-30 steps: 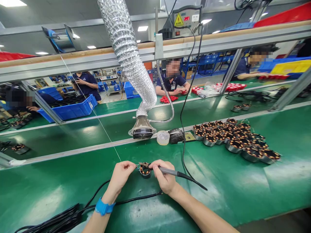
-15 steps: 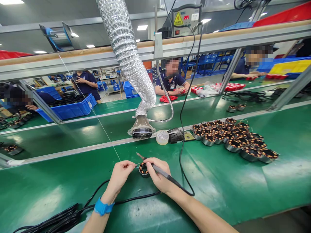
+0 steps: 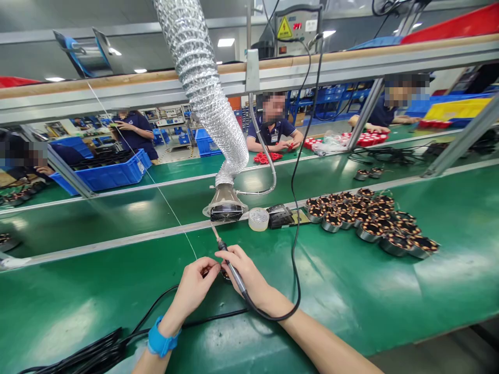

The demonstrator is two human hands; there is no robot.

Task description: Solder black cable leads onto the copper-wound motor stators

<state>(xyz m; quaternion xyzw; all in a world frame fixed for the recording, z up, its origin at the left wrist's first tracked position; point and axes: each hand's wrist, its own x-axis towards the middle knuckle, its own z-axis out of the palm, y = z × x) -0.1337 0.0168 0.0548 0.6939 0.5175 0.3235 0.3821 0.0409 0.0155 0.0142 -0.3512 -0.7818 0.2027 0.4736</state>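
Observation:
My right hand (image 3: 249, 278) holds a soldering iron (image 3: 235, 275), its tip pointing up and away towards the fume hood. Under my right fingers sits a small motor stator (image 3: 225, 274) with copper windings, mostly hidden by the hand. Just to its left, my left hand (image 3: 195, 285) is closed in a pinch, fingertips close to the stator. A thin solder wire (image 3: 175, 217) runs down from the spool (image 3: 86, 54) on the shelf to this hand. Its end is hidden behind my fingers. A blue band (image 3: 161, 336) circles my left wrist.
A fume hood (image 3: 226, 205) on a foil duct hangs ahead. Beside it stand a round tin (image 3: 259, 219) and a black holder (image 3: 280, 215). Several stators (image 3: 370, 221) cluster at right. Black cables (image 3: 93, 353) lie front left. Co-workers sit across the bench.
The soldering iron has turned in my right hand, its tip now further forward and to the left. My hands have drawn together, covering more of the stator.

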